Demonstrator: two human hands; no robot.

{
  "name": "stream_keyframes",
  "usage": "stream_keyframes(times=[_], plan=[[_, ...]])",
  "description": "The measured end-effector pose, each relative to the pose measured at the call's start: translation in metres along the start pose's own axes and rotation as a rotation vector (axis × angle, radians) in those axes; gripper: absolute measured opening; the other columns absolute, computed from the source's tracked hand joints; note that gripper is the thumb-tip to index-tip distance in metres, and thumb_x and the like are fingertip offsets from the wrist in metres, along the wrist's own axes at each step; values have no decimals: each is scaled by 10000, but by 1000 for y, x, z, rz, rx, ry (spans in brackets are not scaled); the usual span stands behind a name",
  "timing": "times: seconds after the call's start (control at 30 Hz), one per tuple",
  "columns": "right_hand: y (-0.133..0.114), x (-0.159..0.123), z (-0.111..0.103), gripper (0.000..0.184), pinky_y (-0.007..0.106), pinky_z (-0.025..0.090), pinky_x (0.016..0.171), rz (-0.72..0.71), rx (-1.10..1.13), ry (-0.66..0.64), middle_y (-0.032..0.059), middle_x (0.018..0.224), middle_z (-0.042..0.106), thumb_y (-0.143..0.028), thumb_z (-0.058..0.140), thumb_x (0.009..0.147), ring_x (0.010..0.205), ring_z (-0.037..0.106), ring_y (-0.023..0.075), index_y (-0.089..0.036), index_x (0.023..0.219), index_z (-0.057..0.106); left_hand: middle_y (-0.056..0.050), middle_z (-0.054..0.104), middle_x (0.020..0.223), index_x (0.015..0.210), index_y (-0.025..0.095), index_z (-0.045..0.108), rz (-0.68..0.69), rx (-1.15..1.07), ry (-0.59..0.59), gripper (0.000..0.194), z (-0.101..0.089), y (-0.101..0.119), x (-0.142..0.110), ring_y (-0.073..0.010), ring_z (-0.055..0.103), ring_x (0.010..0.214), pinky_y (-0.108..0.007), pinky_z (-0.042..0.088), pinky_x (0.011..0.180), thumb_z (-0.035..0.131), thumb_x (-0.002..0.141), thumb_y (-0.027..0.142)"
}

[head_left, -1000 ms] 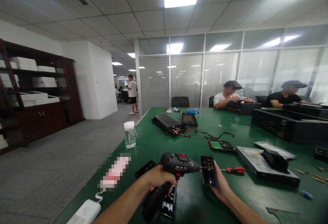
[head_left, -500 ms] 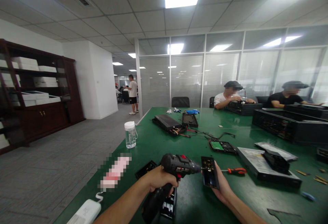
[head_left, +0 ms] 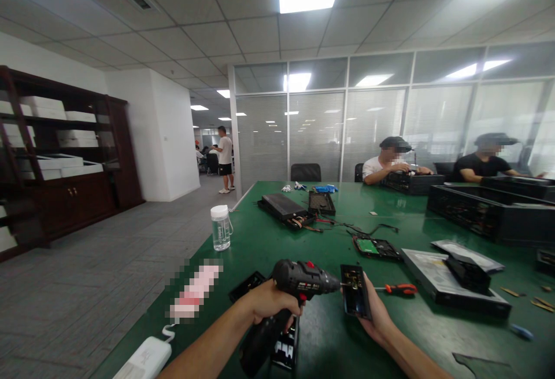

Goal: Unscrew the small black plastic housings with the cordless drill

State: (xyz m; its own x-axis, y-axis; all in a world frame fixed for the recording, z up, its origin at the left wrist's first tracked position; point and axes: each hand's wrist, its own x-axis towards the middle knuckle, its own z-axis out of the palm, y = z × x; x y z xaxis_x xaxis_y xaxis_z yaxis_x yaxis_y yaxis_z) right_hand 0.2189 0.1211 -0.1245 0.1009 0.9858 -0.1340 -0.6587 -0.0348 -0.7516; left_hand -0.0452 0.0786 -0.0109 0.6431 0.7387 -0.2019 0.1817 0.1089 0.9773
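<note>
My left hand is wrapped round the grip of a black cordless drill, its chuck pointing right. The drill's bit reaches a black rectangular electronic device, which shows brass-coloured parts on its face. My right hand holds that device upright from its right side, fingers mostly hidden behind it. Below the drill lies another black housing, partly covered by my left hand and the drill. A further open black case rests behind my left wrist. Just right of my right hand is a screwdriver with an orange-and-black handle.
On the green table stand a clear water bottle and a white power bank. Opened black casings, cables and a case with a green board lie farther back. Two people work across the table beside large black chassis.
Almost nothing differs. The drill and the device stay together in the same pose; the whole view has shifted very slightly.
</note>
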Motion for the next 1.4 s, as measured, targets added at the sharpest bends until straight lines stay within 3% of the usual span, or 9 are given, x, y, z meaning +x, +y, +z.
stream_keyframes(times=[1.4], plan=[[-3,-5,5,378,332,495,619,23,2,-6,31,733,655,-472,602,673,672,621,212,-172,904,591,6,513,474,641,97,593,-42,15,21,172,-1,-1,1,-114,477,425,-243,370,443,566,522,218]])
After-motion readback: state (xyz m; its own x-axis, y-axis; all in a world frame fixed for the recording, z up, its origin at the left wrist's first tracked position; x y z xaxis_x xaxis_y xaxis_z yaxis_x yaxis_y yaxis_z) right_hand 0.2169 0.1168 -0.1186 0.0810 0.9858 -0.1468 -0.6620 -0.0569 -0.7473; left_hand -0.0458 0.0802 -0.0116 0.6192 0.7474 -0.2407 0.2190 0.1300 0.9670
